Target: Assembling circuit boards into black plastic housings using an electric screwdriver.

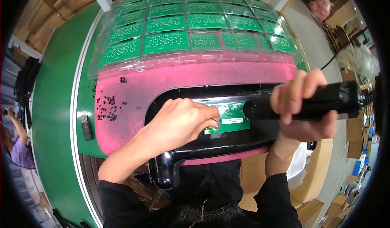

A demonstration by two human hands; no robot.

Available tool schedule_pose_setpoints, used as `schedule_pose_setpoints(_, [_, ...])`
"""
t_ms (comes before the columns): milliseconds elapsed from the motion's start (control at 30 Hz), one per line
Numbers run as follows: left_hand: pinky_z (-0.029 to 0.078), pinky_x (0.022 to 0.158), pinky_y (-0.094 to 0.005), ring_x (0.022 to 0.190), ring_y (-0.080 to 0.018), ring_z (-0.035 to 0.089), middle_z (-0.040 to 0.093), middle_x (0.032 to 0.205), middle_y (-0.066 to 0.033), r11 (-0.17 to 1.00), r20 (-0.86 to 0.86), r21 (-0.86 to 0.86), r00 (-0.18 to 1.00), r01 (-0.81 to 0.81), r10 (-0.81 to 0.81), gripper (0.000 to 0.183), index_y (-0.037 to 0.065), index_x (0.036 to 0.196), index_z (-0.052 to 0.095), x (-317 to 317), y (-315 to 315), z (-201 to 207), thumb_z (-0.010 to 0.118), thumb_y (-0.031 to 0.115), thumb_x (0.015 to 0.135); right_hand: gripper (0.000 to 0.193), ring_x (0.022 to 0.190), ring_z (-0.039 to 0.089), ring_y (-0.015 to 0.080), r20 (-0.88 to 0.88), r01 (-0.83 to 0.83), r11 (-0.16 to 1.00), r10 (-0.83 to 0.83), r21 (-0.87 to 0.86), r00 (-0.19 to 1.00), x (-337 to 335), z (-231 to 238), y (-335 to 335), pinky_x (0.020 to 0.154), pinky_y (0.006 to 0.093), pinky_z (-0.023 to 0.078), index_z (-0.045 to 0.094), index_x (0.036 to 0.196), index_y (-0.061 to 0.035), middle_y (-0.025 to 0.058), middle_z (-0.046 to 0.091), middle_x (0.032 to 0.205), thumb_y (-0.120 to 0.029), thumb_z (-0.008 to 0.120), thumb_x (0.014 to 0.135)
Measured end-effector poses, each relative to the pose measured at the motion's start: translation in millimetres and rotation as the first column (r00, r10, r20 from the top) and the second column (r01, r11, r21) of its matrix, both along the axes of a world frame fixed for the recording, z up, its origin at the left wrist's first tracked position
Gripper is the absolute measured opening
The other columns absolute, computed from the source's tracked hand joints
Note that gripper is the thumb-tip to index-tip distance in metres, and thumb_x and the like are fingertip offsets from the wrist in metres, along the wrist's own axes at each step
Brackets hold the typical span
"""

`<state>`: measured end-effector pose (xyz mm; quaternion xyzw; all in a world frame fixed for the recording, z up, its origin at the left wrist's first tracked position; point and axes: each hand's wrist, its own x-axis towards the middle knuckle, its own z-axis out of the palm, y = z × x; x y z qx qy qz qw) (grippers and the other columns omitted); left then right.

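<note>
Right hand (290,100) wrapped around black handheld tool (341,100), left hand (180,120) curled at green circuit board (239,126), grip unclear

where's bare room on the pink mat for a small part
The pink mat looks mostly bare between the clear tray and black casing. Crowded: its left side, with scattered black bits, and the casing, under the left hand and black tool.

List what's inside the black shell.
Visible: green circuit board with a white label. The left hand hides part of the board; the black tool and right hand cover some of the black shell's right side.
</note>
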<state>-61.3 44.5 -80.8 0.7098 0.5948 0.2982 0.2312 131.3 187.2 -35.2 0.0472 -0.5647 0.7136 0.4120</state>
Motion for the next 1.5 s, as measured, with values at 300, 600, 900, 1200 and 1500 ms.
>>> schedule_pose_setpoints(300, [0.055, 0.066, -0.0355, 0.074, -0.0299, 0.069, 0.071, 0.083, -0.0126, 0.999, 0.178, -0.014, 0.983, -0.053, 0.054, 0.016, 0.002, 0.091, 0.068, -2, 1, 1, 0.073, 0.015, 0.084, 0.039, 0.044, 0.049, 0.0087, -0.275, -0.041, 0.993, 0.009, -0.113, 0.961, -11, -2, -16, 0.049, 0.0259, 0.042, 0.046, 0.091, -0.0091, 0.0004, 0.051, 0.075, -0.044, 0.064, 0.087])
schedule_pose_setpoints(600, [0.055, 0.068, -0.0346, 0.077, -0.0295, 0.070, 0.071, 0.084, -0.0129, 0.996, 0.170, 0.064, 0.984, -0.054, 0.042, 0.014, 0.000, 0.090, 0.069, -2, 2, -1, 0.074, 0.011, 0.083, 0.051, 0.049, 0.054, 0.0140, -0.291, -0.070, 0.997, 0.063, -0.013, 0.955, -5, -9, -14, 0.054, 0.0318, 0.047, 0.048, 0.098, -0.0085, 0.0045, 0.057, 0.079, -0.053, 0.069, 0.085])
schedule_pose_setpoints(900, [0.054, 0.064, -0.0340, 0.073, -0.0284, 0.070, 0.070, 0.083, -0.0133, 0.953, 0.136, 0.170, 0.964, -0.250, 0.229, 0.012, -0.001, 0.090, 0.067, -3, 2, -4, 0.073, 0.006, 0.082, 0.051, 0.046, 0.049, 0.0108, -0.067, 0.126, 0.990, -0.122, 0.060, 0.990, -19, -15, -31, 0.051, 0.0279, 0.043, 0.047, 0.096, -0.0074, 0.0049, 0.054, 0.079, -0.052, 0.069, 0.083])
schedule_pose_setpoints(1200, [0.051, 0.069, -0.0413, 0.083, -0.0317, 0.065, 0.066, 0.086, -0.0107, 0.989, 0.054, 0.089, 0.992, -0.115, 0.111, 0.012, 0.002, 0.091, 0.064, -7, -2, -4, 0.070, 0.007, 0.082, 0.053, 0.045, 0.053, 0.0127, -0.248, 0.061, 0.998, -0.058, 0.007, 0.967, -16, -16, -26, 0.046, 0.0286, 0.044, 0.047, 0.094, -0.0090, 0.0038, 0.055, 0.076, -0.055, 0.071, 0.084])
schedule_pose_setpoints(1500, [0.051, 0.068, -0.0393, 0.081, -0.0298, 0.064, 0.067, 0.084, -0.0092, 0.985, 0.043, 0.153, 0.996, -0.081, 0.075, 0.012, 0.002, 0.089, 0.066, -5, 0, -4, 0.071, 0.011, 0.082, 0.054, 0.046, 0.055, 0.0145, -0.259, 0.033, 0.999, -0.022, 0.038, 0.966, -14, -15, -26, 0.047, 0.0288, 0.046, 0.049, 0.096, -0.0083, 0.0052, 0.057, 0.078, -0.054, 0.074, 0.083])
